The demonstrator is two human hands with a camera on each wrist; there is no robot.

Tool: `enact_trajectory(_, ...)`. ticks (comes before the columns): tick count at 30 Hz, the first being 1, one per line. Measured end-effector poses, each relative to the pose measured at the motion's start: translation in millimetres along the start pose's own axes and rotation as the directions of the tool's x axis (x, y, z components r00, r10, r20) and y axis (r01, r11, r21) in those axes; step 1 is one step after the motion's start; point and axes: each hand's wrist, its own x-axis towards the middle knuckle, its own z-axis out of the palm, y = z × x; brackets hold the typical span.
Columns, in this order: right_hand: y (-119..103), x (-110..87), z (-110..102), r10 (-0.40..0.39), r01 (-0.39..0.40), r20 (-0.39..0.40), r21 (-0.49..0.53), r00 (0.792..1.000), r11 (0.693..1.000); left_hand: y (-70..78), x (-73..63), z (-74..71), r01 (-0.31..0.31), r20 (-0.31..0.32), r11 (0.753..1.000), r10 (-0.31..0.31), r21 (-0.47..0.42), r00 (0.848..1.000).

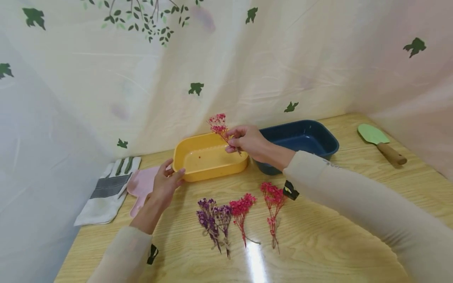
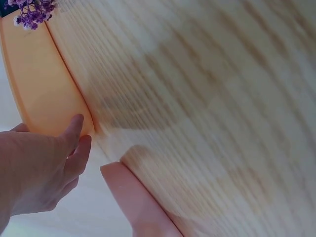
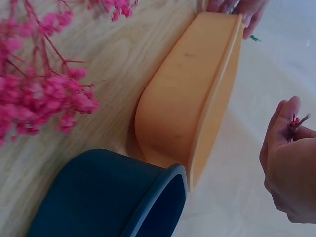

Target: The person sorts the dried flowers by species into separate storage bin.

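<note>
My right hand [image 1: 249, 141] pinches a small bunch of pink dried flowers [image 1: 218, 125] by its stems, above the right part of a yellow rectangular tub [image 1: 216, 169]. In the right wrist view only the tied stem end [image 3: 298, 122] shows between the fingers. At the tub's left end my left hand [image 1: 165, 184] holds the corner, thumb on the front side. The left wrist view shows that hand [image 2: 44, 168] against the end of the tub [image 2: 49, 84]. On the table in front lie purple dried flower bunches [image 1: 214, 216] and pink ones [image 1: 242, 208].
A dark blue tub [image 1: 308, 137] stands right of the yellow one. Far right lies a green trowel [image 1: 375, 135] with a wooden handle. Left are a pink shovel-shaped piece [image 1: 141, 182] and white-grey gloves [image 1: 109, 192]. A leaf-print curtain [image 1: 230, 59] hangs behind the table.
</note>
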Motion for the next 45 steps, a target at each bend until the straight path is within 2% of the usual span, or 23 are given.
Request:
enact_trajectory(8, 4.9, 30.5, 17.8, 0.048, -0.049, -0.009, -0.085, 0.999, 0.995, 1.2, 0.6, 1.2, 0.006, 0.000, 1.000, -0.006, 0.000, 1.000)
enact_trajectory(16, 5.5, 44.1, 24.9, 0.096, -0.093, 0.022, -0.131, 0.995, 0.987, 3.2, 1.5, -0.8, 0.008, -0.007, 1.000, -0.008, 0.014, 1.000)
enact_trajectory(21, 13.0, 49.8, 31.3, 0.131, -0.128, -0.004, -0.229, 0.991, 0.965, 3.9, 1.8, -0.6, 0.005, 0.004, 1.000, -0.005, 0.016, 1.000)
enact_trajectory(28, 22.3, 52.2, 38.0, 0.094, -0.110, -0.067, -0.313, 0.993, 0.943, 4.0, 2.7, 0.9, 0.008, 0.001, 1.000, -0.008, 0.018, 1.000)
enact_trajectory(31, 25.7, 52.9, 40.9, 0.073, -0.091, -0.068, -0.326, 0.995, 0.941, 4.0, 2.9, 1.1, 0.005, 0.001, 1.000, -0.005, 0.021, 1.000)
enact_trajectory(32, 26.7, 52.8, 41.9, 0.057, -0.075, -0.062, -0.345, 0.996, 0.936, 4.0, 2.8, 1.1, 0.006, -0.002, 1.000, -0.006, 0.025, 1.000)
enact_trajectory(34, 27.6, 51.6, 43.5, 0.008, -0.028, -0.046, -0.435, 0.999, 0.900, 3.6, 3.2, 0.1, 0.011, -0.010, 0.999, -0.010, 0.035, 1.000)
enact_trajectory(36, 27.9, 49.9, 43.5, -0.032, 0.012, -0.029, -0.527, 0.999, 0.850, 3.2, 3.1, -0.5, 0.015, -0.013, 0.999, -0.014, 0.043, 1.000)
enact_trajectory(39, 25.2, 45.5, 40.7, -0.060, 0.030, -0.028, -0.616, 0.998, 0.787, 2.3, 3.7, -0.9, 0.020, -0.011, 0.999, -0.020, 0.043, 1.000)
enact_trajectory(42, 20.6, 40.5, 35.6, -0.047, 0.019, -0.032, -0.588, 0.998, 0.809, 1.5, 4.8, -0.4, 0.026, -0.005, 0.999, -0.026, 0.035, 1.000)
enact_trajectory(45, 14.6, 33.0, 30.8, -0.071, 0.041, -0.030, -0.574, 0.997, 0.818, 0.7, 5.7, 0.1, 0.032, -0.007, 0.999, -0.032, 0.034, 0.999)
